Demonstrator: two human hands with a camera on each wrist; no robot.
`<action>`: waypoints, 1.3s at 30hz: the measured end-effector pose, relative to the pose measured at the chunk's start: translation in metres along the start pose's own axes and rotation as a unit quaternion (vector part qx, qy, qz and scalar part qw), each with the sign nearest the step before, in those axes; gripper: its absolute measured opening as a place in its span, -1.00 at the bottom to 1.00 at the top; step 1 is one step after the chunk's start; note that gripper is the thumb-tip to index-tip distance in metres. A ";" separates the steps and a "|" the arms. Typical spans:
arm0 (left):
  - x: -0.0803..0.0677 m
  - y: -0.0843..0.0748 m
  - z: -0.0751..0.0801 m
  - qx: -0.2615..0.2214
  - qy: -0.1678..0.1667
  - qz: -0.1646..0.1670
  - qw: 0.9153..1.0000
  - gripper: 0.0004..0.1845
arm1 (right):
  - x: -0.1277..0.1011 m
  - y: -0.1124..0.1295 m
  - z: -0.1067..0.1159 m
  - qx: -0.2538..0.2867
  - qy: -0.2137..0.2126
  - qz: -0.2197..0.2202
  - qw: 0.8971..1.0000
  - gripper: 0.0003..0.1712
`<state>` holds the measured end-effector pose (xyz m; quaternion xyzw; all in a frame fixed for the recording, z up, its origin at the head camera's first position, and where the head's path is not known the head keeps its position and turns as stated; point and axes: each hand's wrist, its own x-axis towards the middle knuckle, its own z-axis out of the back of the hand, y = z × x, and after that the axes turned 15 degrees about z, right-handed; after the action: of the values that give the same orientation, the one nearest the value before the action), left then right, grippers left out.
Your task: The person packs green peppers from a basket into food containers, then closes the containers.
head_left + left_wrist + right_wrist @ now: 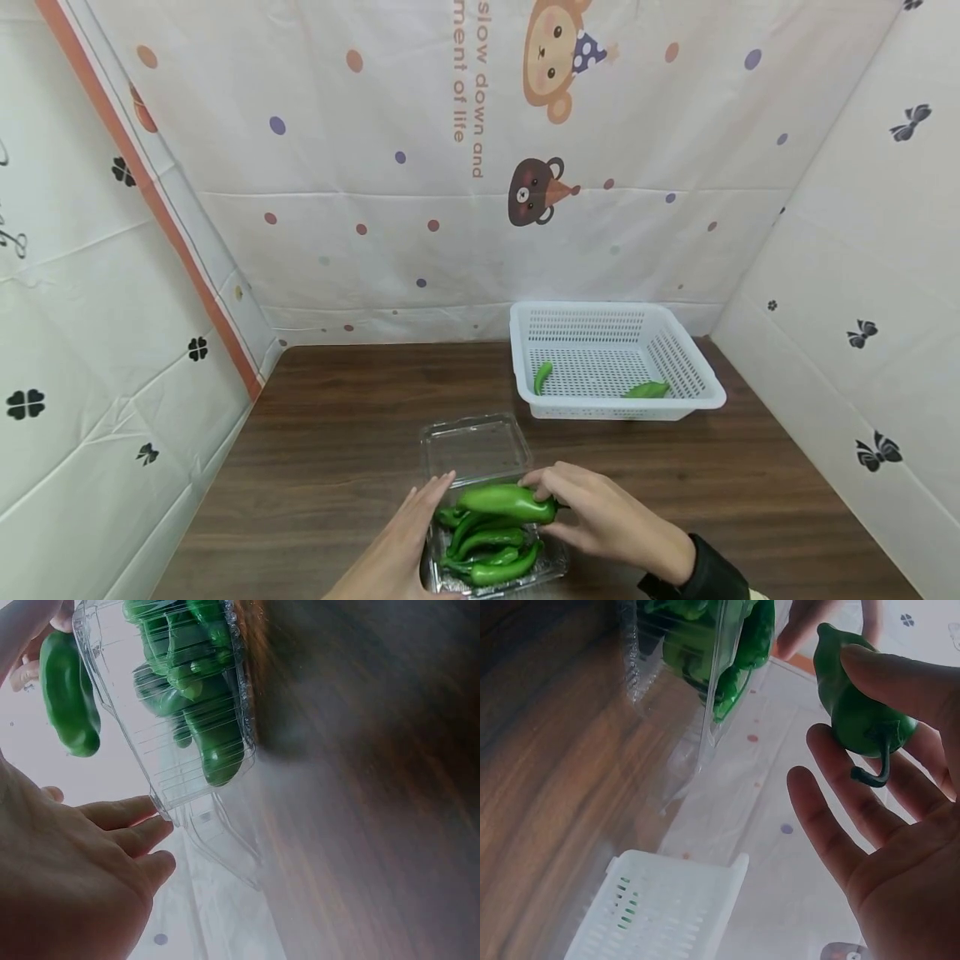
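My right hand (603, 517) holds a large green pepper (501, 501) near its stem end, thumb on one side and fingers on the other. In the right wrist view the pepper's curved stem (883, 761) points toward the palm. The pepper is raised above a clear plastic clamshell box (557, 560), in which several long green peppers (491, 542) are heaped. At the box's left side is my left hand (405, 542), fingers extended. Its fingertips (154, 817) are right at the box's rim in the left wrist view.
The box's clear lid (480, 446) lies folded back on the far side. A white perforated basket (622, 407) stands at the back right with a small curved green pepper (542, 377) and another green pepper (647, 390) inside. Patterned cloth (390, 250) walls surround the brown wooden table (337, 417).
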<state>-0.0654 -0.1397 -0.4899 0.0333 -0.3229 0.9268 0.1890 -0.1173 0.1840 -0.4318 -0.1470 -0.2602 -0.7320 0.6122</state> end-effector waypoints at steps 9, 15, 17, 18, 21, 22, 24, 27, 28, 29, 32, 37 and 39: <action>-0.001 0.001 -0.001 0.001 0.002 0.001 1.000 0.41 | -0.003 0.002 -0.009 0.025 0.005 0.015 1.000 -0.44; 0.001 0.002 -0.001 -0.003 -0.001 -0.019 1.000 0.39 | -0.004 0.003 -0.014 0.025 0.011 0.019 0.999 -0.48; 0.001 0.003 -0.002 -0.005 -0.003 -0.028 1.000 0.38 | -0.005 0.003 -0.015 0.025 0.011 0.024 0.999 -0.51; 0.002 0.003 -0.002 -0.008 -0.004 -0.029 1.000 0.38 | -0.005 0.003 -0.016 0.027 0.011 0.026 0.999 -0.51; 0.002 0.003 -0.002 -0.011 -0.003 -0.028 1.000 0.38 | -0.007 0.003 -0.019 0.036 0.014 0.024 0.999 -0.47; 0.002 0.003 -0.002 -0.011 -0.004 -0.027 1.000 0.38 | -0.008 0.003 -0.020 0.037 0.014 0.027 0.999 -0.44; 0.002 0.004 -0.003 -0.010 -0.005 -0.028 1.000 0.39 | -0.009 0.003 -0.021 0.040 0.017 0.021 0.999 -0.39; 0.002 0.004 -0.003 -0.006 -0.010 -0.033 0.999 0.39 | -0.011 0.002 -0.024 0.040 0.017 0.027 0.999 -0.37; 0.002 0.004 -0.003 -0.006 -0.013 -0.036 0.999 0.39 | -0.011 0.002 -0.024 0.038 0.017 0.032 0.999 -0.36; 0.002 0.004 -0.003 -0.005 -0.013 -0.038 0.999 0.39 | -0.012 0.002 -0.025 0.040 0.018 0.029 0.999 -0.35; 0.002 0.004 -0.004 -0.005 -0.015 -0.041 0.999 0.40 | -0.013 0.002 -0.026 0.042 0.021 0.029 0.998 -0.32; 0.002 0.004 -0.003 -0.009 -0.011 -0.038 0.999 0.40 | -0.014 0.001 -0.028 0.045 0.024 0.025 0.998 -0.34; 0.002 0.004 -0.003 -0.012 -0.009 -0.037 0.999 0.40 | -0.015 0.001 -0.029 0.049 0.025 0.020 0.998 -0.38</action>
<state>-0.0688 -0.1394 -0.4944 0.0517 -0.3339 0.9149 0.2209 -0.1103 0.1796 -0.4632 -0.1035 -0.2769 -0.7098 0.6394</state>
